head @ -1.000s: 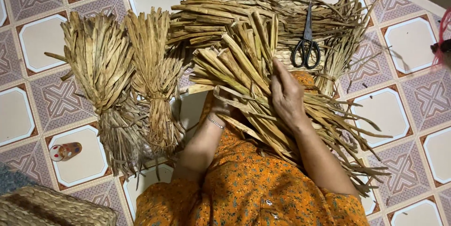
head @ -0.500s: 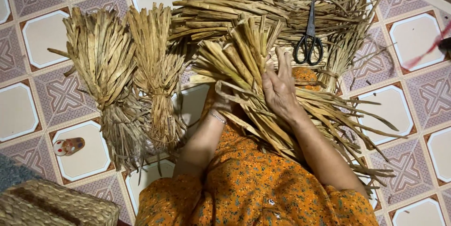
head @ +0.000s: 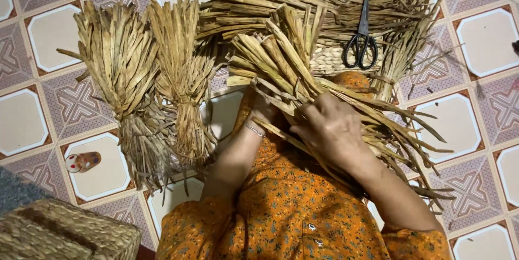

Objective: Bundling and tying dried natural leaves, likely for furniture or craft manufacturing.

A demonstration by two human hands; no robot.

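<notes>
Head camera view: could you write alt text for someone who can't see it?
Seen from above, a person's right hand and left hand grip a bundle of dried straw strips over an orange floral lap. Two tied sheaves, black scissors and a woven basket lie around on the patterned tiled floor.

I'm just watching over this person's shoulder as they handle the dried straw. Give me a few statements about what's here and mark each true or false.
1. Black scissors lie on the straw heap at the top. True.
2. The right hand rests on a bundle of dried strips. True.
3. The left hand holds the scissors. False: it is under the bundle, mostly hidden; the scissors lie untouched.
4. The floor is bare wood. False: it is patterned tile.
5. Two tied straw bundles lie to the left of the hands. True.
6. The woven basket sits at top right. False: it is at bottom left.
</notes>
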